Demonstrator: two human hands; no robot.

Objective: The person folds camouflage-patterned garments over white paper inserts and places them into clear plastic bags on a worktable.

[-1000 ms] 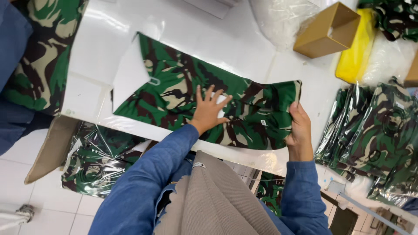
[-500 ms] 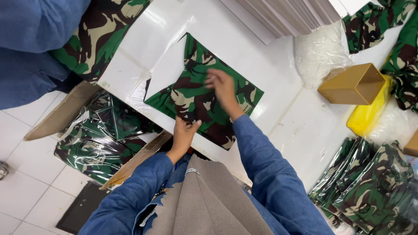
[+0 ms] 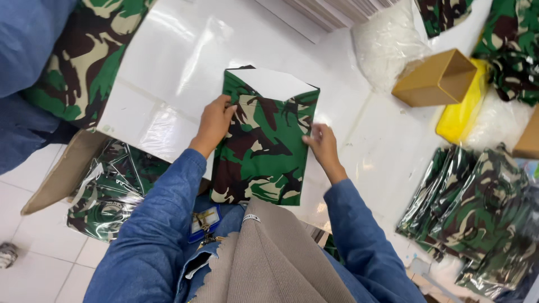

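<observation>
A big white counter [image 3: 168, 73] fills the middle of the room. It is shiny, and a clear sheet of plastic lies on its left part. On the right side, near the edge, sits a stack of camouflage clothes in clear bags [image 3: 477, 213]. More bagged clothes [image 3: 106, 191] lie in a cardboard box down on the floor at the left. Far off on the right stand a small brown box [image 3: 438, 78], a yellow thing [image 3: 463, 115] and a heap of white plastic bags [image 3: 387, 42].

In the middle of the counter, near the person, lies the folded camouflage cloth [image 3: 264, 146]. It is green, brown and tan, folded into a tall neat shape. A white card [image 3: 275, 83] peeks out at its far end.

The person wears blue sleeves. The left hand [image 3: 213, 123] lies flat and open on the left edge of the cloth and presses it down. It grips nothing. The right hand [image 3: 321, 143] is at the right edge, with its fingers bent around the side of the fold, pinching it lightly.

What could go wrong? The near end of the cloth hangs close to the counter's edge, so I think a push could slide it off. The counter looks slick too. If one hand lets go, the fold could spring open, or the white card could slip out crooked.
</observation>
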